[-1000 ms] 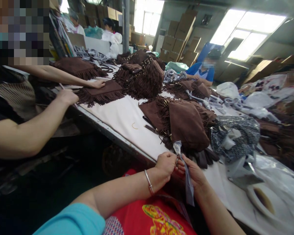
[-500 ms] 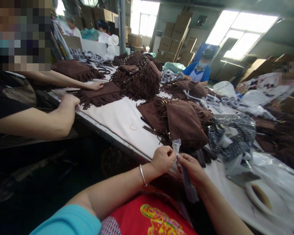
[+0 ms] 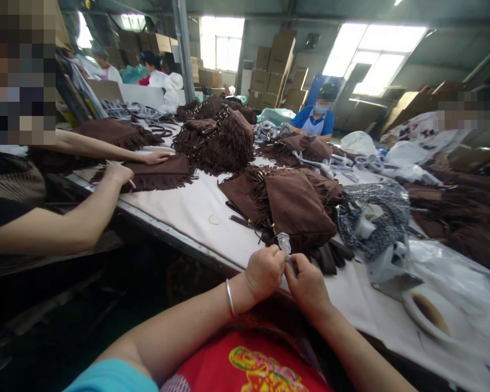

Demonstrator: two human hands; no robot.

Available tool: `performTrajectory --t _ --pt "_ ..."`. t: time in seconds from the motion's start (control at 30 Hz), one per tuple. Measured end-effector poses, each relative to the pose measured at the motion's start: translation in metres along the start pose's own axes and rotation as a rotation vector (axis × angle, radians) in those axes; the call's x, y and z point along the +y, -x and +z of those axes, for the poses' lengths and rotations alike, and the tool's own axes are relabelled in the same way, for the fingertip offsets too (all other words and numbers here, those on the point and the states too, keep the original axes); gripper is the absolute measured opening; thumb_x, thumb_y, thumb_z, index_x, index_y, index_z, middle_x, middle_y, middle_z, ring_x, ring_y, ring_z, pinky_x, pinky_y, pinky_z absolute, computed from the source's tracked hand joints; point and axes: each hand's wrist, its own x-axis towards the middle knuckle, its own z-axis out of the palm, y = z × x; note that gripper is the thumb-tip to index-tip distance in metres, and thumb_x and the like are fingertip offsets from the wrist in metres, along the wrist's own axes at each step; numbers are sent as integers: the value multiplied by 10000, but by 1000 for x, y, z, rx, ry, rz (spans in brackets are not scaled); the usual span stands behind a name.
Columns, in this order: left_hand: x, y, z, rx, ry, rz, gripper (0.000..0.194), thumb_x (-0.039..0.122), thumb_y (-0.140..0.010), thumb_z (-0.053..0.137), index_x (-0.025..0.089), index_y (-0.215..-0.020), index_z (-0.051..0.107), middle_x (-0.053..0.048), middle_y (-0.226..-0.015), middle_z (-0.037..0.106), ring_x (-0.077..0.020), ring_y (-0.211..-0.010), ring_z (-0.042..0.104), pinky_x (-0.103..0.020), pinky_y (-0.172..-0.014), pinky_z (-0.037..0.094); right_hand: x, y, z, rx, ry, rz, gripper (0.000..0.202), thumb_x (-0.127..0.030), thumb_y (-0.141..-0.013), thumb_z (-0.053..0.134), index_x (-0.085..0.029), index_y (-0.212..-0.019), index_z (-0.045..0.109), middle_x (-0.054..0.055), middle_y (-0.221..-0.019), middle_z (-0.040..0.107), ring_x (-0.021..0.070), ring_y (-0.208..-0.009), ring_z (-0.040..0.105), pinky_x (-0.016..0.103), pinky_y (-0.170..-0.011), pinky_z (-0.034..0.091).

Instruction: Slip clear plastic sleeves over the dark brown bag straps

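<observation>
The big bench [image 3: 179, 218] was in front of me, and a brown bag [image 3: 300, 204] lay on it. By the bench's edge, my left hand [image 3: 265, 273] and right hand [image 3: 309, 284] were close together, both pinching a wrapped strip [image 3: 284, 243]. Its clear top poked up before the bag. Small, soft pinches seemed best, so as not to rip it.

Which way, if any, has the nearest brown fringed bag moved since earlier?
No: the brown fringed bag keeps its place right of the curved yellow strip on the table; the view shifted.
</observation>
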Motion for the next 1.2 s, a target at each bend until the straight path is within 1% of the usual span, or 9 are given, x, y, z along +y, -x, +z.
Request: performTrajectory --t 0.27,0.4,0.47,0.6,0.7,0.77,0.83,1.03,1.2 --pt "24 14 16 -73 -317 -52 338 63 -880 310 101 -1052 598 -159 -911 596 -251 -779 574 -366 -682 445 -5 10 0 -111 -286 -16 130 -187 -736 617 -248 -846 647 49 -764 656 212 -707 557 319 -691 399" --pt "31 23 7 -123 -156 157 271 125 -870 414 131 -1047 619 -160 -946 608 -274 -873 578 -407 -781 454 1 9 1 -156 -552 166 165 -182 -693 669 -225 -852 672 26 -776 688 200 -743 585 306 -700 439" --pt "27 25 -3 -93 13 155 239 184 -882 436 181 -1014 635 -132 -982 616 -250 -919 578 -383 -837 454 6 10 2 -177 -789 330 252 -220 -667 729 -203 -910 669 19 -773 693 174 -694 596 283 -651 455" --pt "9 18 -11 58 568 -389 207 269 -872 476 177 -966 635 -89 -930 643 -193 -857 610 -332 -810 488 9 16 6 -240 -1148 583 386 -314 -646 812 -177 -967 647 -6 -688 672 96 -505 544 197 -462 397" --pt "-4 4 1 -217 1125 -734 320 435 -857 516 135 -882 623 -62 -760 631 -154 -647 605 -306 -659 518 8 22 7 -257 -1229 618 360 -337 -656 819 -169 -927 651 -3 -705 688 85 -508 567 181 -472 438" --pt "-7 -6 12 -397 1364 -783 410 534 -849 513 135 -808 602 -11 -617 564 -111 -475 513 -266 -531 488 5 27 5 -283 -1220 617 328 -376 -694 792 -153 -893 659 19 -732 705 90 -533 598 179 -493 467" --pt "-4 -16 22 -453 1440 -810 416 541 -859 506 140 -779 583 16 -558 522 -82 -374 405 -234 -423 421 4 34 1 -317 -1204 637 330 -420 -734 753 -140 -882 659 49 -767 721 105 -547 625 183 -487 477" --pt "23 -30 47 -114 1400 -922 165 262 -893 492 129 -812 547 -68 -721 619 -178 -656 644 -296 -598 532 9 62 -16 -463 -1274 809 353 -446 -777 702 -141 -930 612 81 -820 718 137 -575 656 202 -457 483" --pt "39 -30 63 67 1241 -964 126 277 -864 490 164 -810 501 1 -645 531 -119 -522 544 -264 -527 490 11 74 -18 -466 -1218 749 332 -427 -754 719 -172 -866 538 -7 -679 634 66 -420 517 168 -370 399"
